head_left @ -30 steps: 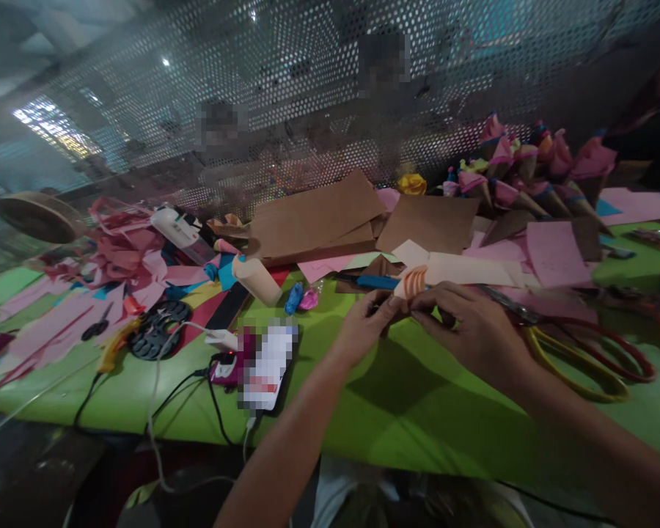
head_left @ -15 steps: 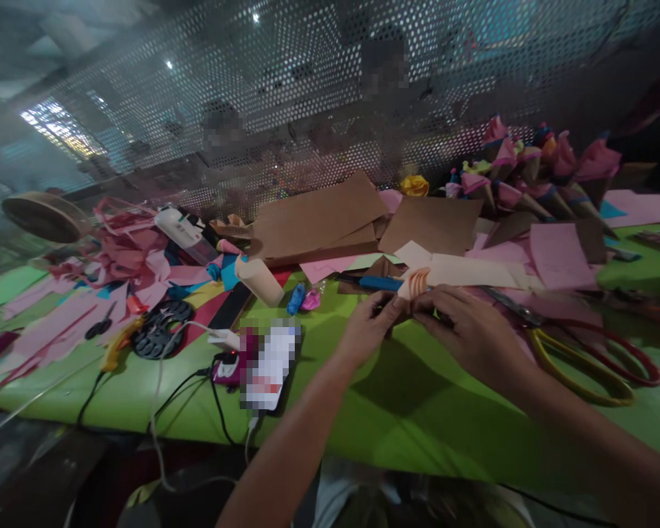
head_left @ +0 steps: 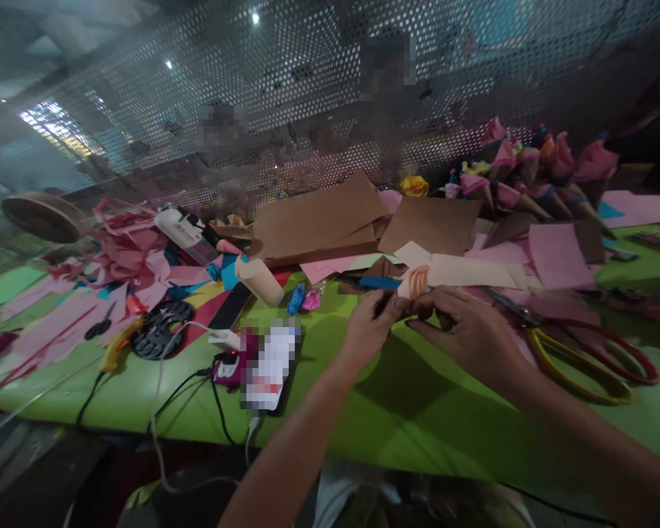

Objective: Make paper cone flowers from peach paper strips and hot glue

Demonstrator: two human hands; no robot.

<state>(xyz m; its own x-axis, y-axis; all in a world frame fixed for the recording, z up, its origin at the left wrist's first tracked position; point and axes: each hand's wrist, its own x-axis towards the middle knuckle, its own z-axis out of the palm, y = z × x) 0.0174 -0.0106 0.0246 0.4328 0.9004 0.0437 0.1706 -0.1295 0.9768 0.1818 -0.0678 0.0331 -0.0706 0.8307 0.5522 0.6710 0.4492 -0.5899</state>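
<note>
My left hand (head_left: 375, 317) pinches a small piece of peach paper (head_left: 416, 281) with several ridged folds along its upper part. My right hand (head_left: 462, 323) meets it from the other side, thumb and fingers curled in against its lower edge; the hidden fingertips cover the exact grip. Behind the hands a long cream paper strip (head_left: 473, 271) stretches to the right, and I cannot tell whether it joins the folded piece. A blue-handled tool (head_left: 378, 282) lies just behind my left hand. Large scissors (head_left: 577, 359) with yellow and red handles rest right of my right forearm.
On the green table (head_left: 330, 433) a phone (head_left: 272, 367) lies beside a purple power strip (head_left: 236, 367) with cables. Leftward are a yellow glue gun (head_left: 122, 343), a black tape reel (head_left: 162, 330) and pink paper scraps. Brown cardboard (head_left: 319, 216) and wrapped paper flowers (head_left: 550, 161) stand at the back.
My right thumb and fingers have shifted slightly at the lower edge of the folded paper, with the thumb more stretched out. My left hand keeps nearly the same place.
</note>
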